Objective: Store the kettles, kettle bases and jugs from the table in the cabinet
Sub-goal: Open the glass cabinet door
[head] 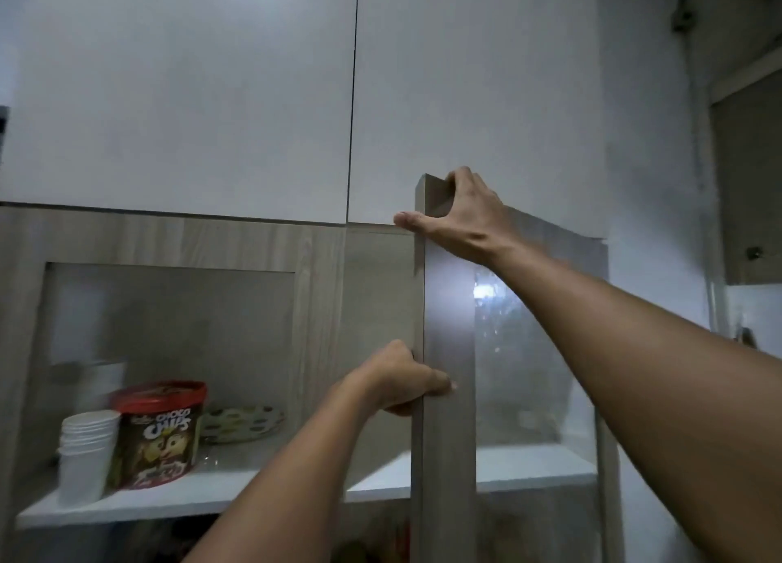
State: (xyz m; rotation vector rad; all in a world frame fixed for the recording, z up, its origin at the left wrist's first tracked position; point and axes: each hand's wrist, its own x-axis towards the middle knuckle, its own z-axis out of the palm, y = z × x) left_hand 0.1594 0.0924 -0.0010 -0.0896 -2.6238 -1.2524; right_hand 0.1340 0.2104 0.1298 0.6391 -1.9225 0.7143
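A wood-grain cabinet door (pixel 444 457) with a glass panel stands swung out toward me, its edge facing the camera. My right hand (pixel 461 215) grips the door's top corner, fingers over the top and thumb on the near edge. My left hand (pixel 402 382) holds the same edge lower down, fingers wrapped around it. Behind the door the white cabinet shelf (pixel 381 484) shows a bare stretch. No kettle, kettle base or jug is in view.
On the shelf's left stand a stack of white paper cups (pixel 86 452), a red-lidded Choco Chips tub (pixel 158 433) and patterned plates (pixel 243 423), behind a second, shut glass door (pixel 321 308). White upper cabinet doors (pixel 182 93) hang above. A wall (pixel 651 139) is right.
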